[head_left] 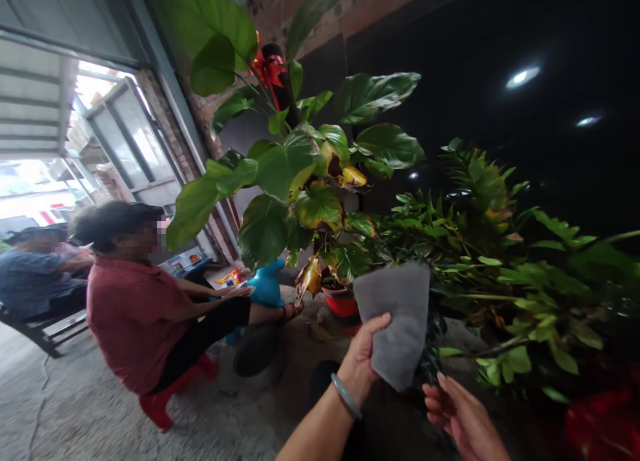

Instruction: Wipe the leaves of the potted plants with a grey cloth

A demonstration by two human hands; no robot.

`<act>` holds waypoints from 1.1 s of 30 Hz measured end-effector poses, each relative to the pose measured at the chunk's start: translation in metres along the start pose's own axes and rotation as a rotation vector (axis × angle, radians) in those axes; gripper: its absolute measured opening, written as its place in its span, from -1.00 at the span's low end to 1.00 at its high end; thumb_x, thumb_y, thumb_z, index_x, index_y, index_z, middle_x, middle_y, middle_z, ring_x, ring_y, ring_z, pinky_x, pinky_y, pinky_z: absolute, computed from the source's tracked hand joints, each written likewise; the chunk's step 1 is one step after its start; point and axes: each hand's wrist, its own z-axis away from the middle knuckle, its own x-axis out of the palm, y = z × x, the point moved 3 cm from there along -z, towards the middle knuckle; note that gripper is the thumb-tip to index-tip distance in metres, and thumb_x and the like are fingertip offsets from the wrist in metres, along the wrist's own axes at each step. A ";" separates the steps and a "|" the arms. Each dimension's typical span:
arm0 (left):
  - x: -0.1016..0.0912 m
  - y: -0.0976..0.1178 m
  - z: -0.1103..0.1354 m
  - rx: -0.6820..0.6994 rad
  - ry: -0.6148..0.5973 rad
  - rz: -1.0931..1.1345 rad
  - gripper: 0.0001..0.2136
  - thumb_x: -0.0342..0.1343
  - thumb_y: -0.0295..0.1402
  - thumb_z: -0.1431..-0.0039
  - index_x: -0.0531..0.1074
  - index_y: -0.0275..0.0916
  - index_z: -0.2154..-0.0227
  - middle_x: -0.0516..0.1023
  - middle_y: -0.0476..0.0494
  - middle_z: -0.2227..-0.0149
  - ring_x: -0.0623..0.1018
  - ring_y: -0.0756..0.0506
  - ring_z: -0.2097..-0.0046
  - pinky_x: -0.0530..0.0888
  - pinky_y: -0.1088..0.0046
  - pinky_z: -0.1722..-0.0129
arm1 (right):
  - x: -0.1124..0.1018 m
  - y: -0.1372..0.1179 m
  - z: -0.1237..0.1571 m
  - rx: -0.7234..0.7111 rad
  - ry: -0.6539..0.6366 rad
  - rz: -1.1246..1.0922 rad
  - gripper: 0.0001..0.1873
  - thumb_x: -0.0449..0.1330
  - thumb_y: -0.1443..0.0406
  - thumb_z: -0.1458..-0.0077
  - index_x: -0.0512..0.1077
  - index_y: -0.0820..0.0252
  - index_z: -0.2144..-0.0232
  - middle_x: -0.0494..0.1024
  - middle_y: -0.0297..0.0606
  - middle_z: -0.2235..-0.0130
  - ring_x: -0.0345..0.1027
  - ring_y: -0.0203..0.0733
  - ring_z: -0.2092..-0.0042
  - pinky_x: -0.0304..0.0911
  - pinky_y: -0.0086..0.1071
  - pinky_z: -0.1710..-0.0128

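My left hand [361, 362], with a pale bangle on the wrist, pinches a grey cloth [397, 321] and holds it up in front of the plants. My right hand [457, 411] hovers just below and right of the cloth, fingers spread and empty, not touching it. Behind the cloth stands a large-leaved plant [295, 161] in a red pot [341, 302], with a red ribbon bow [267, 68] tied near its top. Some of its lower leaves are yellowed.
A bushy narrow-leaved plant [500, 261] fills the right side. A person in a red shirt [135, 314] sits on a red stool [160, 401] at left, with another seated person [35, 274] behind. A blue object [267, 284] lies by the pot. The floor is concrete [75, 408].
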 end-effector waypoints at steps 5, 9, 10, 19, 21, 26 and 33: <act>-0.054 -0.039 0.023 -0.302 -0.086 -0.175 -0.61 0.25 -0.40 0.13 0.51 -0.55 0.20 0.63 -0.26 0.43 0.60 -0.13 0.35 0.41 0.40 0.15 | -0.015 0.010 -0.007 0.013 -0.067 0.003 -0.46 0.47 0.06 0.66 0.41 0.16 0.55 0.49 -0.37 0.64 0.32 -0.27 0.61 0.23 -0.42 0.62; -0.019 -0.001 0.052 -0.120 -0.136 -0.199 -0.57 0.23 -0.37 0.15 0.50 -0.50 0.15 0.64 -0.22 0.40 0.61 -0.18 0.28 0.41 0.39 0.17 | -0.014 0.008 -0.002 0.039 0.011 0.006 -0.41 0.47 0.09 0.77 0.37 0.16 0.56 0.52 -0.32 0.64 0.34 -0.23 0.60 0.26 -0.40 0.61; -0.006 0.011 0.052 -0.069 -0.143 -0.180 -0.58 0.23 -0.35 0.14 0.51 -0.47 0.17 0.64 -0.20 0.41 0.61 -0.18 0.28 0.42 0.39 0.17 | -0.011 0.006 0.000 0.041 0.023 0.008 -0.40 0.47 0.09 0.78 0.36 0.16 0.56 0.53 -0.28 0.63 0.35 -0.22 0.60 0.26 -0.39 0.61; -0.030 -0.027 -0.001 -0.176 -0.071 -0.111 -0.70 0.19 -0.36 0.04 0.51 -0.50 0.25 0.63 -0.21 0.44 0.60 -0.12 0.35 0.39 0.36 0.08 | -0.012 0.002 0.000 0.037 -0.012 -0.012 -0.40 0.48 0.07 0.77 0.37 0.18 0.58 0.52 -0.27 0.63 0.34 -0.22 0.59 0.24 -0.39 0.61; -0.048 -0.043 0.013 -0.298 -0.095 -0.188 -0.66 0.22 -0.39 0.10 0.51 -0.54 0.24 0.62 -0.24 0.45 0.60 -0.14 0.34 0.39 0.35 0.08 | -0.015 0.004 -0.003 0.059 -0.034 0.000 -0.43 0.48 0.11 0.76 0.39 0.18 0.57 0.52 -0.29 0.61 0.36 -0.19 0.57 0.24 -0.38 0.60; -0.018 -0.009 0.046 -0.121 -0.201 -0.208 -0.55 0.24 -0.40 0.20 0.51 -0.51 0.17 0.64 -0.23 0.40 0.60 -0.17 0.32 0.41 0.36 0.15 | -0.014 0.007 -0.004 0.036 0.008 0.023 -0.50 0.46 0.13 0.69 0.34 0.11 0.60 0.49 -0.35 0.65 0.36 -0.19 0.59 0.26 -0.36 0.59; -0.006 -0.002 -0.006 -0.026 -0.095 -0.069 -0.70 0.21 -0.39 0.08 0.51 -0.45 0.24 0.63 -0.15 0.43 0.59 -0.09 0.37 0.41 0.39 0.12 | -0.009 0.003 -0.001 0.019 -0.023 0.016 -0.41 0.46 0.07 0.70 0.33 0.12 0.53 0.54 -0.29 0.61 0.38 -0.18 0.59 0.29 -0.35 0.59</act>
